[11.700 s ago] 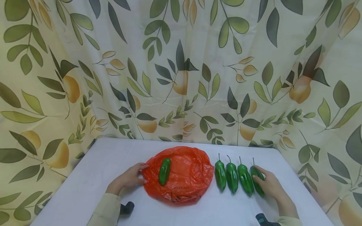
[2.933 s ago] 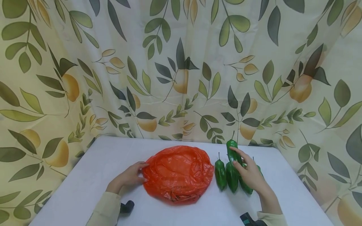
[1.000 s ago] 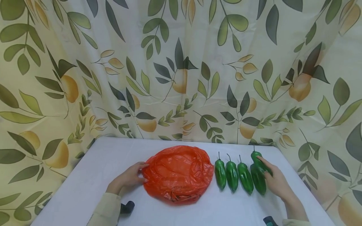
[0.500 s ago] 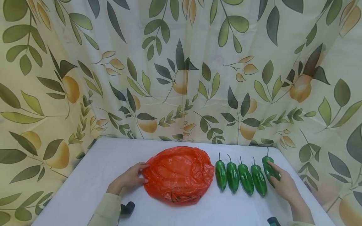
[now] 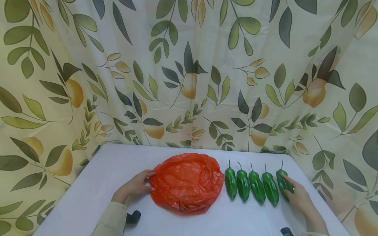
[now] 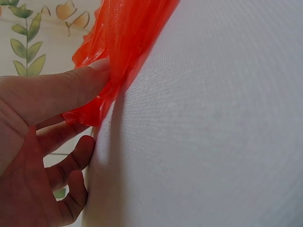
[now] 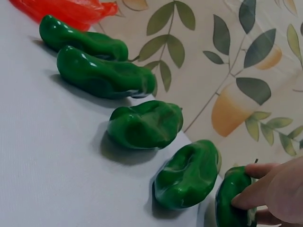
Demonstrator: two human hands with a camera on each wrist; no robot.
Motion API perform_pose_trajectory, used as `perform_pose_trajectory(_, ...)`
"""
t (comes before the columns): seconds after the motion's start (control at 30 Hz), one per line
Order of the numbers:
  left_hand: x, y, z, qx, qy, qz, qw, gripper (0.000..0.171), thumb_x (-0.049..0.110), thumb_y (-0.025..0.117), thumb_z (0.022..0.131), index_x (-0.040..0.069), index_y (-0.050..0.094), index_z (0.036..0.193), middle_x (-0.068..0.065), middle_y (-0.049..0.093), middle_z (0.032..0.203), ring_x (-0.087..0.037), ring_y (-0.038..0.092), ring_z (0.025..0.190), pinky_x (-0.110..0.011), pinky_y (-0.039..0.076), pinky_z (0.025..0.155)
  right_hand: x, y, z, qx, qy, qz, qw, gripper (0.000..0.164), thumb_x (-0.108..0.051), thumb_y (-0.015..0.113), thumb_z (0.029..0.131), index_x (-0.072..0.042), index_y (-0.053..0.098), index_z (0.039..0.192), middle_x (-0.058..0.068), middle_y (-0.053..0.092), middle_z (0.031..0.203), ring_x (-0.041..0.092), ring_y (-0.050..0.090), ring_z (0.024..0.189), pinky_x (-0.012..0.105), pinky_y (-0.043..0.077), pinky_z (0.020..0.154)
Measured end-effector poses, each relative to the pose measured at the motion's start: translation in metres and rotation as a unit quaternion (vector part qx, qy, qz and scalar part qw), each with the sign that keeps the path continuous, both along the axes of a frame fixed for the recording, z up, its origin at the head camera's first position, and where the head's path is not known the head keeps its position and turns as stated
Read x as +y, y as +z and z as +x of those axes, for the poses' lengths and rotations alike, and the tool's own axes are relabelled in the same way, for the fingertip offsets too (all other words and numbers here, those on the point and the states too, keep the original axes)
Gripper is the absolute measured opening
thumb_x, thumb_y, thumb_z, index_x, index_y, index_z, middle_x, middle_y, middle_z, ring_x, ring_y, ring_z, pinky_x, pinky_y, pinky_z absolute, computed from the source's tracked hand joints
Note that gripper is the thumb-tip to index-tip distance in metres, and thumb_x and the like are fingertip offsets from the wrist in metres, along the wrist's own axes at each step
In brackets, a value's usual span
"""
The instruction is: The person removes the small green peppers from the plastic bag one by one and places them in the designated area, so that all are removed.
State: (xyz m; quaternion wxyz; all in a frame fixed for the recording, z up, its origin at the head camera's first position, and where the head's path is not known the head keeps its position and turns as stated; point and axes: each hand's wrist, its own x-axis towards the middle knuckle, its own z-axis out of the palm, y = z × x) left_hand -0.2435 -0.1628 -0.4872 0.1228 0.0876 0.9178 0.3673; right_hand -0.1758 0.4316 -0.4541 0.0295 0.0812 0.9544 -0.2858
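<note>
A red plastic bag (image 5: 189,180) lies spread out, roughly round, in the middle of the white table. My left hand (image 5: 133,187) pinches its left edge; the left wrist view shows thumb and fingers gripping the gathered red film (image 6: 125,38). To the bag's right, several glossy green peppers stand side by side in a row, stems pointing away. My right hand (image 5: 299,196) holds the rightmost pepper (image 5: 281,180), low at the table beside its neighbour (image 5: 270,190). In the right wrist view the fingers grip that pepper (image 7: 228,189) from the side.
The leftmost pepper (image 5: 230,184) sits right by the bag's edge. The white table (image 5: 97,183) runs back to a curtain (image 5: 189,75) printed with leaves and fruit. Black camera parts (image 5: 134,217) show at my left wrist.
A pepper that lay on the bag's left side was lifted off by my right hand, carried right over the others and lowered at the row's right end. My left hand has stayed put.
</note>
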Motion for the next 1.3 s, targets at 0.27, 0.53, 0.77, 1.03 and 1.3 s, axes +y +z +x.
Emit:
perform_pose_trajectory(0.27, 0.0002, -0.0002, 0.0004, 0.003, 0.002, 0.0, 1.0, 0.065, 0.014, 0.08, 0.084, 0.015, 0.056, 0.144, -0.013, 0.05, 0.152, -0.04, 0.045, 0.142, -0.063, 0.043, 0.112, 0.0033, -0.0076, -0.0004, -0.002, 0.012, 0.005, 1.0, 0.066, 0.001, 0.048, 0.094, 0.006, 0.023, 0.154, 0.05, 0.016, 0.148, 0.071, 0.017, 0.136, 0.079, 0.022, 0.109)
perform_pose_trajectory(0.53, 0.0002, 0.0, 0.0009, 0.002, 0.003, 0.002, 1.0, 0.065, 0.014, 0.081, 0.083, 0.015, 0.056, 0.144, -0.012, 0.05, 0.152, -0.039, 0.045, 0.142, -0.063, 0.044, 0.111, 0.0032, -0.0104, -0.0015, -0.015, 0.007, 0.002, 1.0, 0.067, 0.001, 0.047, 0.093, 0.005, 0.021, 0.155, 0.05, 0.015, 0.149, 0.071, 0.016, 0.136, 0.079, 0.021, 0.11)
perform_pose_trajectory(0.77, 0.0003, 0.0004, 0.0012, 0.003, 0.002, -0.002, 1.0, 0.066, 0.015, 0.082, 0.083, 0.016, 0.057, 0.144, -0.012, 0.051, 0.151, -0.038, 0.047, 0.14, -0.06, 0.046, 0.11, 0.0002, -0.0087, -0.0011, -0.029, -0.001, 0.012, 0.999, 0.065, 0.001, 0.047, 0.094, 0.005, 0.022, 0.154, 0.049, 0.016, 0.149, 0.07, 0.017, 0.137, 0.078, 0.022, 0.11)
perform_pose_trajectory(1.03, 0.0002, -0.0005, 0.0007, 0.004, 0.0, -0.003, 1.0, 0.066, 0.016, 0.082, 0.082, 0.016, 0.057, 0.144, -0.012, 0.051, 0.151, -0.038, 0.047, 0.14, -0.06, 0.046, 0.11, 0.0011, -0.0092, -0.0003, -0.028, -0.003, 0.012, 1.0, 0.065, 0.001, 0.048, 0.095, 0.006, 0.022, 0.154, 0.049, 0.016, 0.149, 0.07, 0.017, 0.136, 0.078, 0.022, 0.11)
perform_pose_trajectory(1.3, 0.0008, 0.0005, 0.0009, 0.005, 0.0, -0.006, 1.0, 0.065, 0.016, 0.082, 0.083, 0.016, 0.057, 0.143, -0.013, 0.05, 0.152, -0.039, 0.046, 0.141, -0.061, 0.045, 0.111, 0.0031, -0.01, 0.0001, -0.019, -0.001, 0.011, 1.0, 0.065, -0.007, 0.05, 0.098, 0.005, 0.02, 0.155, 0.05, 0.017, 0.149, 0.071, 0.019, 0.135, 0.08, 0.023, 0.108)
